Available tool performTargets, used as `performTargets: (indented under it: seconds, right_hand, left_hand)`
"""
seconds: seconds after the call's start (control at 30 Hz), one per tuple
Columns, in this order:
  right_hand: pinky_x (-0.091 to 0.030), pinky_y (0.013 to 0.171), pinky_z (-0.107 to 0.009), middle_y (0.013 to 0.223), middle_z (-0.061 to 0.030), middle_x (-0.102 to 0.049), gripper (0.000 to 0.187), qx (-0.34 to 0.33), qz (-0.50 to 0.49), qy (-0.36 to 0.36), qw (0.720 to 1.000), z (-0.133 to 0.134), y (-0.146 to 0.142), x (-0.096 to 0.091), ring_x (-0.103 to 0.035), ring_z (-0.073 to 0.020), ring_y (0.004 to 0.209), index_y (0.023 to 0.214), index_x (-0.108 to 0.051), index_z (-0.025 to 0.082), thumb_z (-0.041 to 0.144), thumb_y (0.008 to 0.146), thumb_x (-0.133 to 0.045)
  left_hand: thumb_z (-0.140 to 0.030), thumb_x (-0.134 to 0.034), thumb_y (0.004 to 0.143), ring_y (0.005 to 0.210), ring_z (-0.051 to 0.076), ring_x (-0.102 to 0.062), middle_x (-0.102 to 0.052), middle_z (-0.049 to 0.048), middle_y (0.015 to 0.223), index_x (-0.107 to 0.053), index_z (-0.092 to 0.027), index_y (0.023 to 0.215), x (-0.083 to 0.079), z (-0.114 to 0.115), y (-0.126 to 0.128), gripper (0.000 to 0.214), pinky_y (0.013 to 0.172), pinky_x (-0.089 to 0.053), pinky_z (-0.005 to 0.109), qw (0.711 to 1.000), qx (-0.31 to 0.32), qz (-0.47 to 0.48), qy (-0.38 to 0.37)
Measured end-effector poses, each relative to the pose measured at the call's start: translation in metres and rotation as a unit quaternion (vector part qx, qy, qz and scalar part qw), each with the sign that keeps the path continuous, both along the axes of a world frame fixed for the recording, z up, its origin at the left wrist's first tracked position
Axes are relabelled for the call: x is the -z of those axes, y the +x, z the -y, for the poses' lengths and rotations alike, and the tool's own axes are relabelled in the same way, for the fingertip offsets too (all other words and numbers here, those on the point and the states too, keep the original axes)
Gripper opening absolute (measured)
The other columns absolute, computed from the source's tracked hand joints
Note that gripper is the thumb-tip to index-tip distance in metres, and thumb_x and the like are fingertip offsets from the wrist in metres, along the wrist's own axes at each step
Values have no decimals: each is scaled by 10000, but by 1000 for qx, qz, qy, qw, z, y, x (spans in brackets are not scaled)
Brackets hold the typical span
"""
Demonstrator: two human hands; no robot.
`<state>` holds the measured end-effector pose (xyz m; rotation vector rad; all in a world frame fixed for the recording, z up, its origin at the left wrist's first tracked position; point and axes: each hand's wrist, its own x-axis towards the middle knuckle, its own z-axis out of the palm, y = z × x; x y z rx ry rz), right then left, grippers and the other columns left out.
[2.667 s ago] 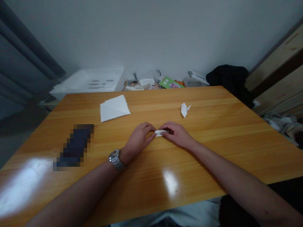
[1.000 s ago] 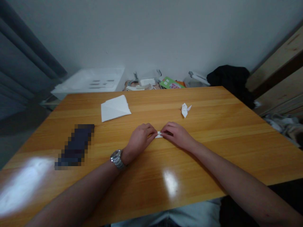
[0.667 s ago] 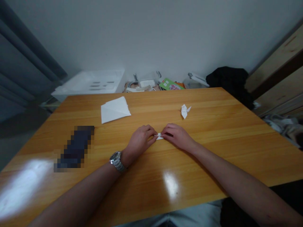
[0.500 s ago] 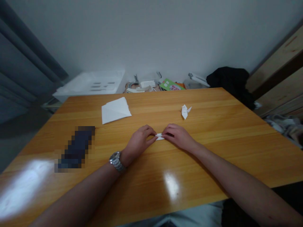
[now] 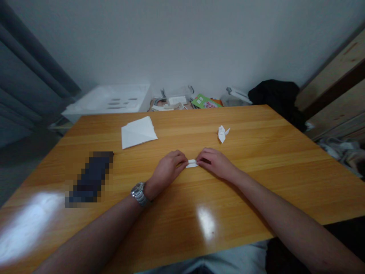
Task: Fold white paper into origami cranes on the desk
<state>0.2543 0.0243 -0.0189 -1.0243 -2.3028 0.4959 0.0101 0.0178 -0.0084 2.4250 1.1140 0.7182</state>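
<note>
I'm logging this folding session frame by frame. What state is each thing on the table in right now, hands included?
Small folded paper: flat on the table, pinched at both ends.
Left hand: grip shut on the paper's left end.
Right hand: grip shut on its right end.
Finished paper figure: folded, lying apart, untouched.
Paper sheets: flat, creased, untouched.
Wristwatch: worn on the left wrist.
Wooden table: glossy, with glare patches.

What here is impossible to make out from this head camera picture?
- Small folded paper: mostly hidden by the left hand and right hand; its shape is unclear.
- Dark object on the table: blurred out by pixelation.
- Folded paper figure: too small to identify.
- Clutter behind the table: partly cut off by its far edge.
</note>
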Motion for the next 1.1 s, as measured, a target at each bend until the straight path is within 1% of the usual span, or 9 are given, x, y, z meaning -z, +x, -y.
performTargets:
  seconds: [0.1,0.33,0.7,0.9,1.1]
  right_hand:
    - [-477,780,-335,898,-64,-681,85,8,13,11,1000,0,-1,-1,-610,-207,869,893,-705,200,228,952,-651]
    - [-481,773,-314,908,-61,-682,48,15,-2,-21,1000,1,1,-6,-623,-196,872,895,-699,185,182,932,-669]
    - [-476,796,-319,917,-64,-676,61,14,10,-10,1000,1,1,-5,-614,-199,887,894,-689,178,180,944,-654]
    - [-470,797,-312,914,-60,-665,61,16,11,-17,1000,0,2,-4,-607,-195,890,894,-681,169,178,946,-651]
    - [-472,783,-305,917,-54,-664,44,19,-3,-31,999,1,2,-5,-604,-187,882,901,-677,177,170,939,-656]
  left_hand:
    - [-248,-577,983,919,197,-623,-670,50,975,-689,-193,916,-1,0,0,141,836,-502,330,1000,-1,0,-3]
    - [-246,-598,971,910,186,-623,-660,39,959,-685,-192,908,2,-1,0,120,845,-500,318,1000,-6,25,-14]
    - [-227,-584,970,927,193,-609,-646,49,971,-658,-182,927,5,-1,2,97,865,-505,338,1000,-5,20,-4]
    - [-238,-591,963,966,206,-605,-646,55,1012,-645,-184,981,5,0,2,79,890,-509,353,1000,4,18,4]
    - [-223,-540,997,1012,215,-610,-675,63,1074,-636,-190,1115,3,2,3,156,923,-499,365,1000,24,1,11]
